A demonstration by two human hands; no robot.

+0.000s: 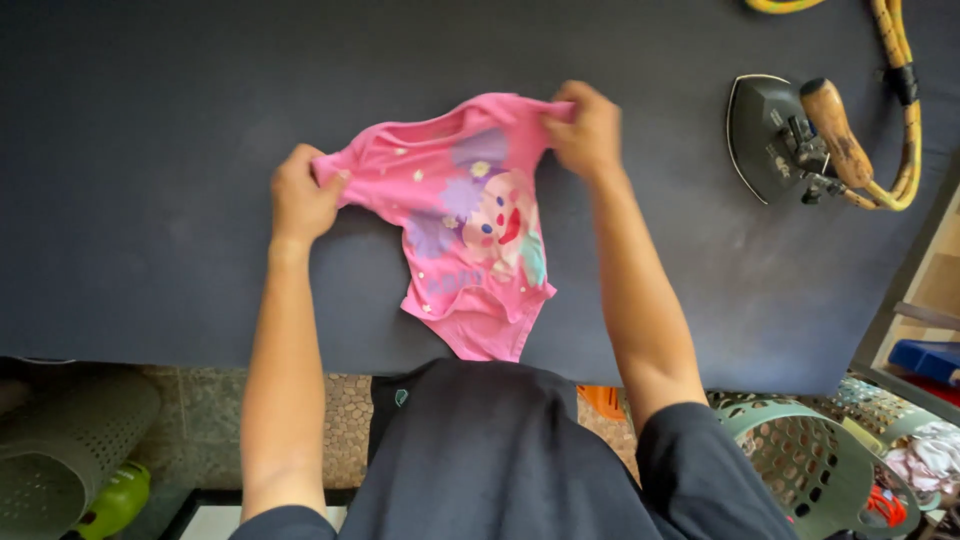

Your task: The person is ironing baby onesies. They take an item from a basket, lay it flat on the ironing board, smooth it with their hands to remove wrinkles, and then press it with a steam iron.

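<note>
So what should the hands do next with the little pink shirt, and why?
Probably lay the pink shirt flat on the dark cloth. The left hand and right hand pinch its shoulders, lifted and bunched, with only the hem touching the cloth. The iron sits off to the right.

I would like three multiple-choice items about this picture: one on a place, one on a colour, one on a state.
1. Where is the iron?
A. on the dark table, to the person's right
B. in the basket
C. on the floor

2. What colour is the small garment?
A. white
B. pink
C. green

3. How is the garment held?
A. by one hand
B. by nobody
C. by both hands, at its upper corners

Key: 1 A, the iron rests on the cloth surface near the right edge. 2 B, its fabric is pink. 3 C, the left hand and right hand each pinch a corner.
</note>
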